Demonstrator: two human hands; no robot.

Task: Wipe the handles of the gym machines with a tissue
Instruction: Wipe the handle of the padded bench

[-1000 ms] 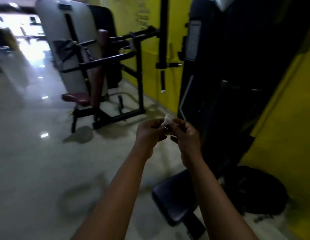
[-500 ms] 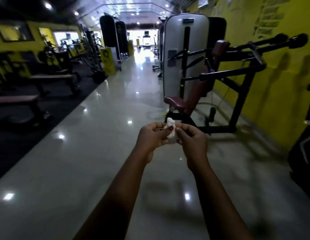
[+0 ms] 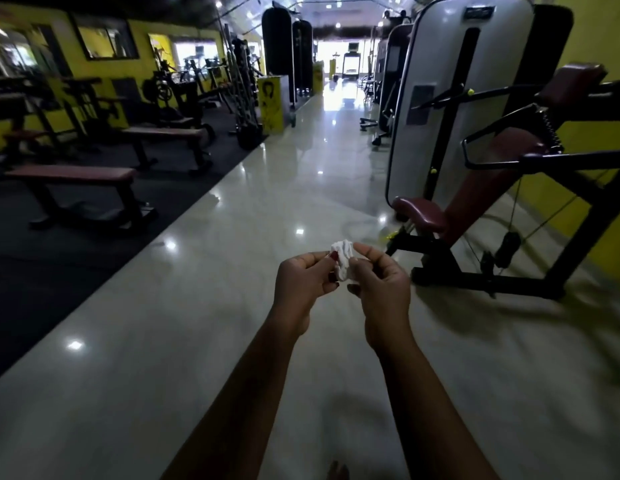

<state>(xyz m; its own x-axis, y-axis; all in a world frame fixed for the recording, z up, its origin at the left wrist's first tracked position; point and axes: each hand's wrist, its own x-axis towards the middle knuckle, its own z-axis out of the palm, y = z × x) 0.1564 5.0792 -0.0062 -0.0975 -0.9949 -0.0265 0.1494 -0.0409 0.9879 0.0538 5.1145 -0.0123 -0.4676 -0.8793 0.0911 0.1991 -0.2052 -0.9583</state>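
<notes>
We pinch the crumpled white tissue (image 3: 343,259) between the fingers of our left hand (image 3: 303,282) and right hand (image 3: 381,287) over the gym floor (image 3: 197,323), the nearest machine (image 3: 457,98) standing well apart at two o'clock, its dim handles (image 3: 543,159) seemingly not yet wiped.

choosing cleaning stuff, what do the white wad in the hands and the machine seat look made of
White wad: likely tissue paper, matte, crumpled folds, pinched between left hand and right hand. Machine seat: probably vinyl or leather-like padding, maroon, faint sheen.

Benches (image 3: 73,173) on black mat (image 3: 76,261); glossy floor (image 3: 197,341)
</notes>
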